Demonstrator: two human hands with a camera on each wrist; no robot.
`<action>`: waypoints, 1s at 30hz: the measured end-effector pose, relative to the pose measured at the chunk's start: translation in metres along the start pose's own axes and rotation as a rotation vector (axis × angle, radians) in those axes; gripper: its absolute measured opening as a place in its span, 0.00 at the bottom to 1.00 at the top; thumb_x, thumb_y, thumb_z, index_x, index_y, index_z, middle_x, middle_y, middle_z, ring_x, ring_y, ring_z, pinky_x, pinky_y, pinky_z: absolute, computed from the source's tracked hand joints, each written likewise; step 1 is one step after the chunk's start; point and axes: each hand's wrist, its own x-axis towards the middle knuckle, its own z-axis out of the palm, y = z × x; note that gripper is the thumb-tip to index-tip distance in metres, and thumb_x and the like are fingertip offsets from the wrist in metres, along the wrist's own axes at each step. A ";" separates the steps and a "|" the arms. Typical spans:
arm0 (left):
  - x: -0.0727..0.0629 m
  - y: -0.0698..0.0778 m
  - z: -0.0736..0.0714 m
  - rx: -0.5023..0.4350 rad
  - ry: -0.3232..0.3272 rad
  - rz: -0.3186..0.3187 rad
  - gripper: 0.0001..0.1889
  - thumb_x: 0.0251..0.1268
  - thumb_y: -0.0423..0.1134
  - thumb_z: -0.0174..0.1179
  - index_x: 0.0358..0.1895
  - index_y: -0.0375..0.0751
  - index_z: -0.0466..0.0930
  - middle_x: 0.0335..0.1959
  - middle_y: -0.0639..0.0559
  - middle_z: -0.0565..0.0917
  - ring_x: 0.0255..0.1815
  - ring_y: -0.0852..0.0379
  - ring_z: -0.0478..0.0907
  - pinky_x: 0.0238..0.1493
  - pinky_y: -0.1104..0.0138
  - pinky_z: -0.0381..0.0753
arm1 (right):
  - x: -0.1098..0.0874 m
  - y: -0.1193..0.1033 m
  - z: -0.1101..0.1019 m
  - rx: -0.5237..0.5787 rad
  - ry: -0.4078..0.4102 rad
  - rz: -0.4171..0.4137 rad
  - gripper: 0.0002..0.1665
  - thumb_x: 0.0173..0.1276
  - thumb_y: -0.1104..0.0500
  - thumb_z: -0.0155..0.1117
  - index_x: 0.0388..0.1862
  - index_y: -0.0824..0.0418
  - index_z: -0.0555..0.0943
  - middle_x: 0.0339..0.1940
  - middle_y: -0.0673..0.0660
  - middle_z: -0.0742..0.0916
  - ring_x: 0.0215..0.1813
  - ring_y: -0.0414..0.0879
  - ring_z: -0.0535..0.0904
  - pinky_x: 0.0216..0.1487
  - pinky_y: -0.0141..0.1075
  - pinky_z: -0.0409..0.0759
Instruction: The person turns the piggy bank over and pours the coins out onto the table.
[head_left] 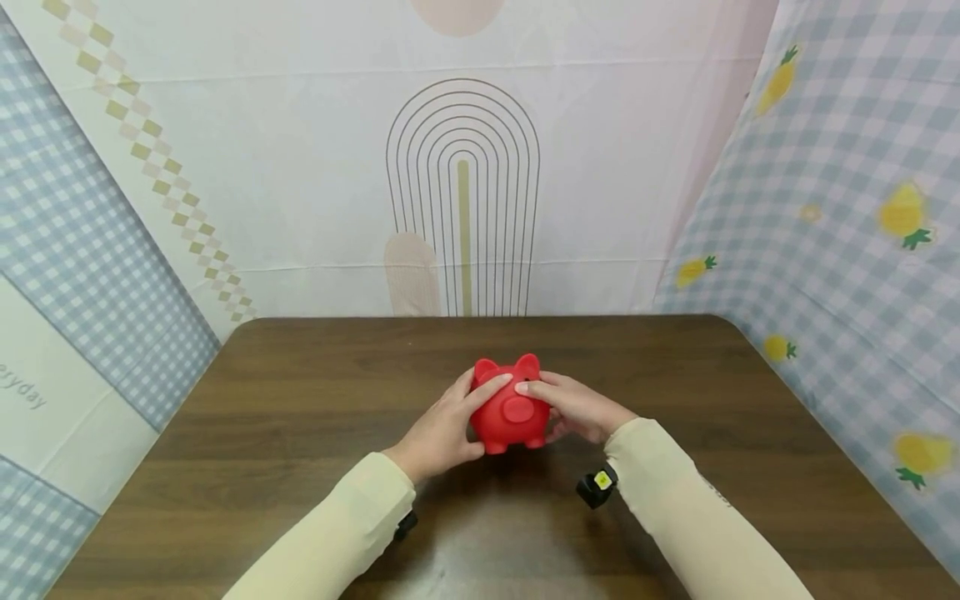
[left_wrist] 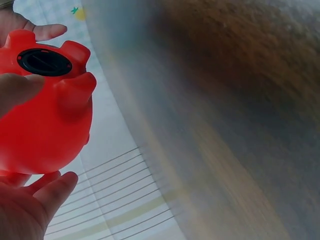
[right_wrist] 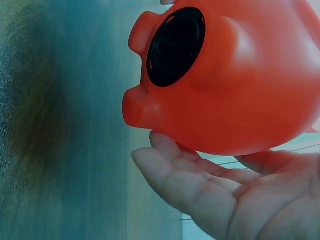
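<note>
A red piggy bank (head_left: 508,429) is held up off the table between both hands, its snout facing me. My left hand (head_left: 441,427) grips one side, its index finger reaching up near the face and its thumb low by a leg. On the other side, my right hand (head_left: 583,407) holds it, a finger beside the snout and the rest partly hidden behind the body. Both wrist views show its underside, with stubby legs around a round black plug (left_wrist: 45,62). In the right wrist view, the fingers (right_wrist: 172,177) curve along the red body.
The dark wooden table (head_left: 315,375) extends around the hands. Behind it hangs a white patterned cloth (head_left: 300,183), with checked cloths (head_left: 840,275) at the sides. A small black device (head_left: 596,487) is on the right wrist.
</note>
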 end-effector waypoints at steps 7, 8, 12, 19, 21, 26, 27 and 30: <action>0.000 -0.001 0.001 -0.027 0.000 -0.013 0.50 0.46 0.34 0.75 0.74 0.62 0.56 0.71 0.43 0.60 0.68 0.45 0.61 0.51 0.57 0.81 | -0.002 0.000 -0.002 -0.022 -0.014 0.020 0.36 0.68 0.43 0.56 0.66 0.62 0.66 0.51 0.62 0.82 0.39 0.55 0.83 0.42 0.49 0.83; -0.001 -0.001 0.001 -0.034 0.002 -0.010 0.50 0.46 0.34 0.75 0.73 0.62 0.57 0.70 0.43 0.60 0.68 0.46 0.62 0.51 0.58 0.81 | -0.002 -0.001 -0.002 -0.025 -0.016 0.023 0.36 0.68 0.42 0.56 0.66 0.62 0.66 0.52 0.62 0.82 0.40 0.55 0.83 0.42 0.49 0.83; -0.001 -0.001 0.000 -0.076 0.008 -0.003 0.49 0.46 0.33 0.74 0.73 0.60 0.58 0.70 0.43 0.60 0.66 0.45 0.64 0.51 0.59 0.81 | -0.002 -0.002 -0.002 -0.031 -0.020 0.025 0.36 0.68 0.42 0.55 0.67 0.62 0.66 0.51 0.61 0.82 0.39 0.54 0.83 0.41 0.49 0.83; -0.003 -0.002 0.000 -0.166 0.051 -0.006 0.48 0.45 0.31 0.73 0.72 0.57 0.58 0.69 0.42 0.59 0.64 0.45 0.66 0.50 0.58 0.81 | -0.003 -0.007 0.001 -0.046 0.005 0.026 0.35 0.69 0.39 0.52 0.66 0.61 0.67 0.50 0.60 0.82 0.39 0.53 0.82 0.42 0.50 0.82; -0.004 -0.003 0.001 -0.195 0.065 -0.014 0.48 0.44 0.31 0.73 0.72 0.57 0.59 0.69 0.41 0.59 0.64 0.45 0.66 0.50 0.58 0.81 | -0.003 -0.008 0.001 -0.063 0.019 0.030 0.35 0.69 0.38 0.51 0.64 0.61 0.69 0.47 0.59 0.82 0.38 0.52 0.82 0.42 0.51 0.82; -0.004 -0.003 0.000 -0.253 0.099 -0.041 0.49 0.42 0.32 0.73 0.72 0.57 0.59 0.68 0.42 0.61 0.63 0.45 0.67 0.50 0.56 0.81 | -0.003 -0.010 0.001 -0.091 0.062 0.050 0.37 0.70 0.34 0.48 0.64 0.61 0.70 0.46 0.58 0.84 0.40 0.50 0.83 0.44 0.53 0.81; -0.005 -0.003 -0.001 -0.260 0.104 -0.047 0.49 0.42 0.32 0.73 0.72 0.57 0.59 0.67 0.42 0.61 0.62 0.45 0.68 0.50 0.56 0.81 | -0.003 -0.011 0.001 -0.096 0.067 0.052 0.38 0.69 0.34 0.48 0.65 0.60 0.70 0.48 0.58 0.84 0.42 0.50 0.83 0.45 0.53 0.81; -0.005 -0.004 -0.001 -0.290 0.110 -0.069 0.49 0.42 0.32 0.73 0.72 0.58 0.58 0.67 0.43 0.61 0.62 0.46 0.68 0.50 0.56 0.81 | -0.004 -0.012 0.002 -0.095 0.089 0.057 0.39 0.69 0.33 0.48 0.67 0.58 0.69 0.55 0.58 0.82 0.50 0.52 0.81 0.47 0.55 0.80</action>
